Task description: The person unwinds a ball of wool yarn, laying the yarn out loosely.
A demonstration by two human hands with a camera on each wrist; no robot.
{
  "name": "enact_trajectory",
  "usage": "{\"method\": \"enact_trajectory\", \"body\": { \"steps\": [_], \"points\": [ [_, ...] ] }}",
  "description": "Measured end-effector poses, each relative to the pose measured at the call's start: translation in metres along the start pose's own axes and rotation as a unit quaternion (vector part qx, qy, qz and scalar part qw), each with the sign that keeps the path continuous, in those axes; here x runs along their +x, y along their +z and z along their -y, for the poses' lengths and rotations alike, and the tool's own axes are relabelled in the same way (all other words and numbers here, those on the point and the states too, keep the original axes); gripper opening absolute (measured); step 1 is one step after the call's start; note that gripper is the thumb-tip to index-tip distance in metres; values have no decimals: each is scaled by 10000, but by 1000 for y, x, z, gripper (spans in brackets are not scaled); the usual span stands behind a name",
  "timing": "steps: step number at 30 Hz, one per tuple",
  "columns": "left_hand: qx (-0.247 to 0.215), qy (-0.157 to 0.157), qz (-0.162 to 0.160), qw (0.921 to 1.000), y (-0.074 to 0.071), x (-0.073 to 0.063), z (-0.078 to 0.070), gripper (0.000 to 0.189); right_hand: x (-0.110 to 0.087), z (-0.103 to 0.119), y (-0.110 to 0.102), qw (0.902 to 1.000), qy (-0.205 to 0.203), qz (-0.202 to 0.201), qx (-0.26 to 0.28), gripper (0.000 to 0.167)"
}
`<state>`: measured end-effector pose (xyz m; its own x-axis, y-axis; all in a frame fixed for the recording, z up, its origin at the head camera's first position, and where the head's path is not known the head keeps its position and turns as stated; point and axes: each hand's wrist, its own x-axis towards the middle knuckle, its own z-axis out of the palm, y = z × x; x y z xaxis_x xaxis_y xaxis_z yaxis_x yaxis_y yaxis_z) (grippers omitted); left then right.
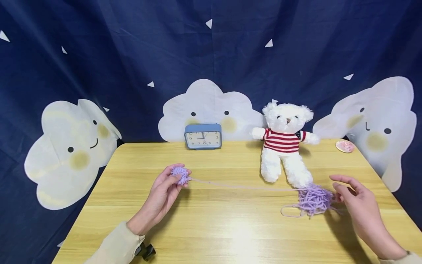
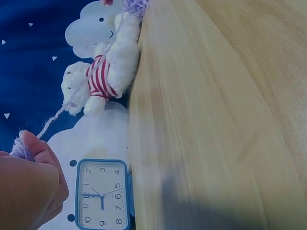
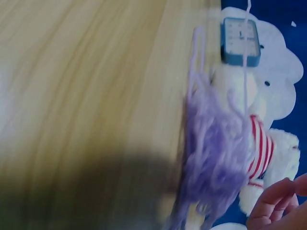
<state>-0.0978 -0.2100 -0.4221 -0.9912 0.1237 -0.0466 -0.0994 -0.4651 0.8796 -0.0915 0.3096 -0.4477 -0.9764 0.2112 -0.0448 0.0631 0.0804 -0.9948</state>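
Observation:
My left hand (image 1: 166, 190) pinches a small wound ball of lilac yarn (image 1: 180, 175) between thumb and fingers, above the left part of the table. From the ball a single yarn strand (image 1: 237, 187) runs nearly straight across to a loose tangle of lilac yarn (image 1: 314, 200) at the right. One loop of the tangle sticks out to its left. Right beside the tangle is my right hand (image 1: 359, 205), fingers loosely bent and thumb near the index finger. In the right wrist view its fingers (image 3: 273, 203) appear at the lower right, beside the yarn heap (image 3: 213, 148).
Behind the tangle sits a white teddy bear (image 1: 285, 141) in a red-striped shirt, one foot by the yarn. A blue alarm clock (image 1: 203, 136) stands at the table's back edge. A pink oval object (image 1: 344, 146) lies at the back right of the wooden table (image 1: 230, 227).

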Motion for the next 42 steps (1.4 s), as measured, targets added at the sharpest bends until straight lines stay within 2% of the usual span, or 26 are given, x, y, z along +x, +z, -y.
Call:
{"method": "enact_trajectory", "body": {
  "steps": [2, 6, 8, 12, 15, 17, 22, 28, 31, 35, 42],
  "points": [
    [46, -14, 5, 10000, 0, 0, 0, 37, -1, 2, 10, 9987, -248, -8, 446, 25],
    [112, -75, 10, 9999, 1, 1, -1, 38, -3, 7, 32, 9954, -427, 408, 750, 23],
    [136, -81, 32, 9999, 1, 1, -1, 38, -5, 10, 44, 9944, -370, 715, 688, 22],
    [167, -31, 109, 9998, 1, 0, -2, 38, -7, 15, 73, 9896, -195, 1425, 84, 24],
    [177, 13, 154, 9997, 2, 0, -1, 37, -9, 18, 95, 9782, -223, 2039, -324, 33],
    [181, 36, 187, 9997, 2, 0, -1, 37, -10, 20, 109, 9683, -325, 2449, -376, 41],
    [167, 42, 258, 9995, 2, -1, -1, 38, -11, 23, 143, 9438, -463, 3271, -75, 49],
    [148, 2, 300, 9994, 2, -1, -2, 40, -12, 22, 182, 9151, -265, 4022, 132, 53],
    [144, 3, 333, 9993, 1, -1, -2, 40, -13, 23, 197, 9073, -160, 4199, 168, 56],
    [143, 15, 352, 9993, 1, 0, -2, 40, -13, 23, 206, 9057, -83, 4234, 179, 54],
    [211, 4, 288, 9994, 1, -2, -3, 42, -13, 27, 195, 9255, -306, 3775, -98, 27]
  ]
}}
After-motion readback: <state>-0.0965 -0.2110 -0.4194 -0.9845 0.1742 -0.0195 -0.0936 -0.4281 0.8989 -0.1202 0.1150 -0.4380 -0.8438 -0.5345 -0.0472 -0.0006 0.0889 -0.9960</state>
